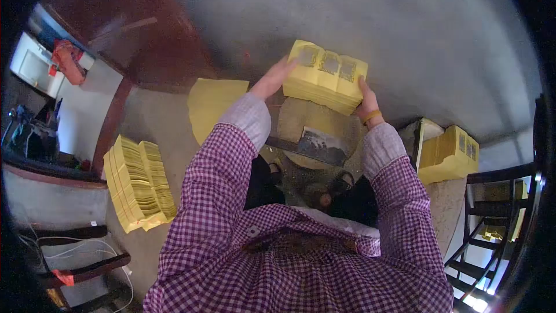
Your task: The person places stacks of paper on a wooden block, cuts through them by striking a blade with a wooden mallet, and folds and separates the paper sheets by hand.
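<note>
A thick stack of yellow paper (324, 78) with dark printed panels on top stands in front of me, near the wall. My left hand (277, 78) is against its left side, the fingertips slightly blurred at the upper edge. On the opposite side my right hand (368, 101), with a yellow band at the wrist, grips the right edge, thumb up along the side. The stack is held between both hands. Just below it lies a brown board (298, 119) with a dark grey picture-like sheet (324, 145) on it.
Flat yellow sheets (211, 104) lie left of the board. Tied bundles of yellow paper (139, 182) stand on the floor at left. Another yellow stack (449, 153) sits at right, beside a dark slatted chair (498, 214). A dark rack with white cable (81, 255) is at lower left.
</note>
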{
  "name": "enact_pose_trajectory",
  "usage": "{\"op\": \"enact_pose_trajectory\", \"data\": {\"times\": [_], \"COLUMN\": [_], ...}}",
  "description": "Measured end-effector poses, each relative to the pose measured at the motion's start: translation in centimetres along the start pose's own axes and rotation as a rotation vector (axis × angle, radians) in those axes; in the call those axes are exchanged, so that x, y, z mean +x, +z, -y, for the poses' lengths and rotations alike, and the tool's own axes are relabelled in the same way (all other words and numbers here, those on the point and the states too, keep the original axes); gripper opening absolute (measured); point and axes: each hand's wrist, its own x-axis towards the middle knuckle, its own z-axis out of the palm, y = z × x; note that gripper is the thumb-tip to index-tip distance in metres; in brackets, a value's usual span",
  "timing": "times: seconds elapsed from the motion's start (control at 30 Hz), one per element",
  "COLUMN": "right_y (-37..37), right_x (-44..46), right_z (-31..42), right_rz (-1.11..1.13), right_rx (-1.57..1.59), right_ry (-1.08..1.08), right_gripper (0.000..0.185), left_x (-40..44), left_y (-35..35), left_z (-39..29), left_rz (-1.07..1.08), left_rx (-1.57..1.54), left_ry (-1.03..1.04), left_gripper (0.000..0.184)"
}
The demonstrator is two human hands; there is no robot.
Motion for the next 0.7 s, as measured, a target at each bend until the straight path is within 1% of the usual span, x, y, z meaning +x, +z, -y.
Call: {"op": "enact_pose_trajectory", "data": {"times": [0.03, 0.07, 0.1, 0.13, 0.17, 0.2, 0.27, 0.3, 0.33, 0.37, 0.4, 0.43, 0.47, 0.5, 0.57, 0.6, 0.63, 0.67, 0.7], "right_y": [1.1, 1.9, 2.7, 2.5, 1.7, 0.9, 0.2, -0.5, -0.9, -1.1, -1.0, -0.5, 0.0, 0.5, 0.1, 0.1, 0.0, 0.0, 0.2], "right_x": [-1.3, -2.7, -3.6, -2.9, -1.9, -1.2, 1.2, 1.1, 0.9, 0.9, 0.9, 0.1, -1.0, -1.5, -0.6, -0.2, 0.1, 0.2, 0.1], "right_z": [1.2, 2.8, 3.8, 3.5, 2.6, 1.7, 0.9, 0.3, 0.5, 1.2, 2.1, 3.1, 3.9, 4.3, 3.6, 3.4, 3.3, 2.9, 2.7], "right_rz": [0.002, 0.073, 0.143, 0.145, 0.104, 0.059, 0.07, 0.068, 0.059, 0.113, 0.171, 0.173, 0.2, 0.228, 0.225, 0.221, 0.223, 0.229, 0.238], "right_rx": [0.001, 0.111, 0.222, 0.224, 0.173, 0.123, 0.109, 0.096, 0.102, 0.016, -0.073, -0.075, -0.097, -0.122, -0.124, -0.117, -0.12, -0.078, -0.035], "right_ry": [-0.001, 0.013, 0.027, 0.028, 0.062, 0.097, 0.113, 0.149, 0.146, 0.183, 0.222, 0.217, 0.299, 0.38, 0.376, 0.368, 0.366, 0.342, 0.321], "right_gripper": [0.055, 0.054, 0.052, 0.052, 0.053, 0.054, 0.055, 0.056, 0.056, 0.059, 0.062, 0.062, 0.064, 0.067, 0.067, 0.068, 0.068, 0.068, 0.068], "left_x": [-0.9, -1.4, -0.8, 0.3, 0.6, 0.6, 1.7, 1.2, 0.7, 0.6, 0.1, -0.5, -1.2, -0.9, 0.0, 0.2, 0.4, 0.2, -0.2], "left_y": [0.7, 1.2, 0.6, -0.5, -1.3, -1.7, -2.7, -2.5, -2.1, -1.7, -1.1, -0.7, -0.4, -1.0, -1.5, -1.5, -1.6, -1.9, -2.1], "left_z": [-0.8, -1.7, -0.9, 1.1, 3.1, 4.5, 4.8, 4.5, 3.3, 1.8, 0.4, -0.6, -1.5, -1.3, -0.8, -0.4, -0.1, 0.3, 0.4], "left_rz": [-0.04, -0.08, -0.081, -0.023, 0.034, 0.036, 0.091, 0.099, 0.126, 0.15, 0.152, 0.119, 0.08, 0.076, 0.163, 0.166, 0.195, 0.22, 0.213], "left_rx": [-0.038, -0.074, -0.072, -0.093, -0.121, -0.127, -0.131, -0.134, -0.252, -0.37, -0.369, -0.333, -0.3, -0.304, -0.385, -0.389, -0.467, -0.548, -0.553], "left_ry": [-0.053, -0.106, -0.106, -0.153, -0.208, -0.22, -0.241, -0.252, -0.301, -0.341, -0.336, -0.415, -0.498, -0.495, -0.584, -0.58, -0.57, -0.561, -0.558], "left_gripper": [0.062, 0.062, 0.062, 0.06, 0.058, 0.058, 0.06, 0.06, 0.061, 0.062, 0.062, 0.061, 0.06, 0.06, 0.06, 0.06, 0.06, 0.06, 0.06]}}
